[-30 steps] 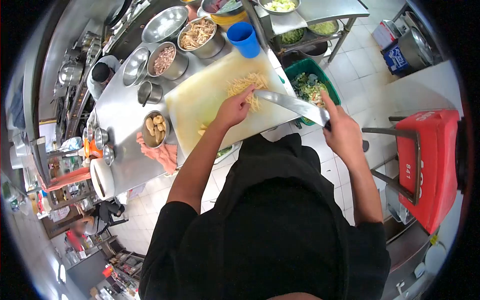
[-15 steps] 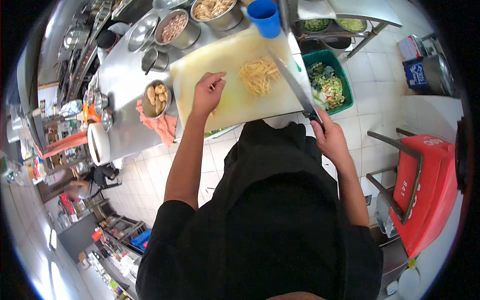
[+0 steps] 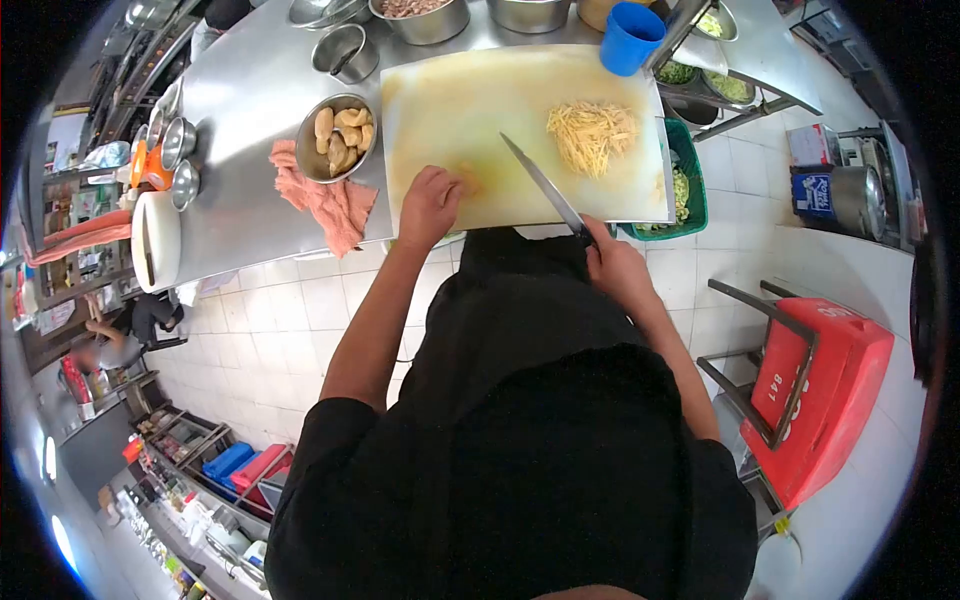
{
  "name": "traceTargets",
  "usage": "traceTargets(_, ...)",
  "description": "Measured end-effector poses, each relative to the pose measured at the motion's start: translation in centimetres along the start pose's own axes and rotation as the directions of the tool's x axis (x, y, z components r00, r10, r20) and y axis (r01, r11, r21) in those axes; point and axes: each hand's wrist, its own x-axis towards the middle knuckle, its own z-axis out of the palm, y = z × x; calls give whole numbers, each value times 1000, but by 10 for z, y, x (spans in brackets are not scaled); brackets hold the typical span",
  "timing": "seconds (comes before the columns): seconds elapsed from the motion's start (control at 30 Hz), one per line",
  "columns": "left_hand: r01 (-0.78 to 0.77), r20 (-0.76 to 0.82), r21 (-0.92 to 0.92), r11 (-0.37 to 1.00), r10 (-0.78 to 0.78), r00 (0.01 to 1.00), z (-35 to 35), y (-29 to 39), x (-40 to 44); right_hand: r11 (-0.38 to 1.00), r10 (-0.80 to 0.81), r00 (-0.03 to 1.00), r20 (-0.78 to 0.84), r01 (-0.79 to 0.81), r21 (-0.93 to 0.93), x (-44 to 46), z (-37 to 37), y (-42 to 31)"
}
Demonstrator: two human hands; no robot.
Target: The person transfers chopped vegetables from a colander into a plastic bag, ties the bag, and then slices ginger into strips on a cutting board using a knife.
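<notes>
My right hand (image 3: 617,262) is closed round the handle of a large knife (image 3: 543,184), whose blade points up and left over the cutting board (image 3: 480,90). At the board's front left, my left hand (image 3: 430,205) has its fingers curled together; a small blurred yellowish piece shows beside the fingertips, and what they hold is hidden. A heap of thin pale-yellow strips (image 3: 592,138) lies on the board's right part. Left of the board, a metal bowl (image 3: 337,180) holds several peeled yellowish pieces (image 3: 343,140).
A pink cloth (image 3: 322,200) lies below the bowl. A blue cup (image 3: 632,40) stands at the board's back right corner. A green bin (image 3: 690,190) with scraps is beyond the right edge. Metal pots (image 3: 425,22) line the back. A person sits far left.
My left hand has left the strips for the board's front left, its fingers now curled. The knife has come off the strips and points up-left. The view has shifted.
</notes>
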Motion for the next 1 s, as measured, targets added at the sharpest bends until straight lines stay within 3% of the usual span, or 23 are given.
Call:
traceTargets(0.1, -103, 23, 12, 995, 103, 994, 3, -10, 1, 989, 98, 994, 57, -92, -113, 5, 19, -23)
traceTargets(0.27, -160, 82, 13, 987, 158, 984, 5, -19, 7, 983, 183, 982, -42, -184, -15, -3, 45, -45)
traceTargets(0.67, -146, 65, -48, 988, 149, 987, 2, -24, 13, 986, 167, 985, -51, -168, -15, 4, 53, -72)
traceTargets(1.0, -91, 224, -56, 994, 101, 969, -5, -29, 20, 990, 143, 989, -41, -143, 14, 9, 57, -62)
